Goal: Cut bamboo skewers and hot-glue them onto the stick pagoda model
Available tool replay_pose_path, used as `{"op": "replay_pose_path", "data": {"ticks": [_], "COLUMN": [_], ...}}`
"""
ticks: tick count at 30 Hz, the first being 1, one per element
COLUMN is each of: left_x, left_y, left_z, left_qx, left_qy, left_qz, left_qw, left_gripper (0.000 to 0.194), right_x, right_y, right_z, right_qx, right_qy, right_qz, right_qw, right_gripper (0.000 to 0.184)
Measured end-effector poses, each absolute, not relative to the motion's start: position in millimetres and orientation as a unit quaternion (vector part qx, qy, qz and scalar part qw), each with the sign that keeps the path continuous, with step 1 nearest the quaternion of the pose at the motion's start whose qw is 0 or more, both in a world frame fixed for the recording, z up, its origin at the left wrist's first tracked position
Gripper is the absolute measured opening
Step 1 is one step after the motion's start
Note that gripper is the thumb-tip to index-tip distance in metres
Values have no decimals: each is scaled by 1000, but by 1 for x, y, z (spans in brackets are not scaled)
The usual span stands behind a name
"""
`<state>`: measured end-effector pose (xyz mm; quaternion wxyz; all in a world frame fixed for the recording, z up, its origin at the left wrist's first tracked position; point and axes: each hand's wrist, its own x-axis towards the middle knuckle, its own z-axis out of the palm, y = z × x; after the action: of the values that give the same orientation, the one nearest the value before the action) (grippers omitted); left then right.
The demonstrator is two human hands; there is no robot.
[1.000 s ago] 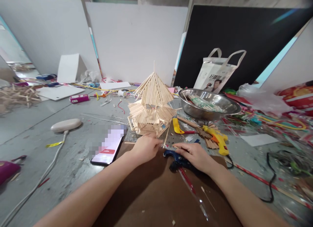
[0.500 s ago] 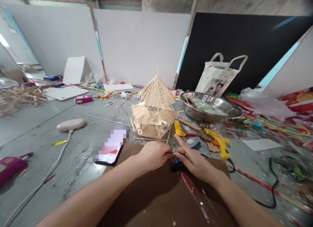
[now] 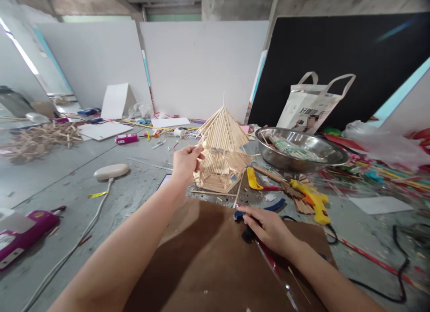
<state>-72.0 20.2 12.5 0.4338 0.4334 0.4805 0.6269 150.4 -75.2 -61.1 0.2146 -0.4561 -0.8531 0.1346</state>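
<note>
A small pavilion model made of thin wooden sticks [image 3: 224,146] stands on the grey table, with a pointed roof. My left hand [image 3: 184,164] is raised against the model's left side, fingers pinched at the edge of its lower roof, apparently on a thin stick. My right hand [image 3: 268,227] rests low on the brown cardboard sheet [image 3: 208,262], fingers curled over a dark blue glue gun [image 3: 247,222] that lies there. A red glue stick runs back from the gun along the cardboard.
A steel bowl [image 3: 331,157] sits right of the model, a yellow glue gun [image 3: 314,200] and yellow cutter [image 3: 252,179] in front. A white charger and cable [image 3: 110,171] lie left. Stick pile [image 3: 40,137] far left; black cable [image 3: 399,258] at right. White and black boards stand behind.
My left hand left the cardboard and rose to the model's left side. My right hand dropped from meeting the left hand onto the blue glue gun. The view tilted up and left.
</note>
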Motion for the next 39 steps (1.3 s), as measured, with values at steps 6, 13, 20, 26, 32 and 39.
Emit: {"op": "replay_pose_path", "data": {"ticks": [6, 13, 20, 26, 32, 39], "left_x": [-71, -73, -74, -74, -73, -74], "left_y": [29, 35, 34, 36, 39, 39], "left_z": [16, 18, 24, 24, 22, 25], "left_qx": [423, 398, 380, 376, 365, 347], "left_qy": [452, 433, 425, 425, 422, 412], "left_qz": [612, 591, 586, 584, 585, 573], "left_qw": [492, 551, 576, 580, 589, 617], "left_gripper": [17, 18, 16, 18, 18, 19], "right_x": [149, 147, 148, 147, 146, 146], "right_y": [-76, -77, -76, -76, -76, -76], "right_z": [-58, -55, -56, -56, -55, -55], "right_qx": [-443, -439, -433, -435, -439, -437], "right_qy": [-873, -876, -879, -878, -876, -878], "right_qz": [99, 90, 90, 96, 99, 91], "right_qw": [182, 176, 178, 177, 177, 173], "right_gripper": [30, 29, 28, 28, 28, 28]}}
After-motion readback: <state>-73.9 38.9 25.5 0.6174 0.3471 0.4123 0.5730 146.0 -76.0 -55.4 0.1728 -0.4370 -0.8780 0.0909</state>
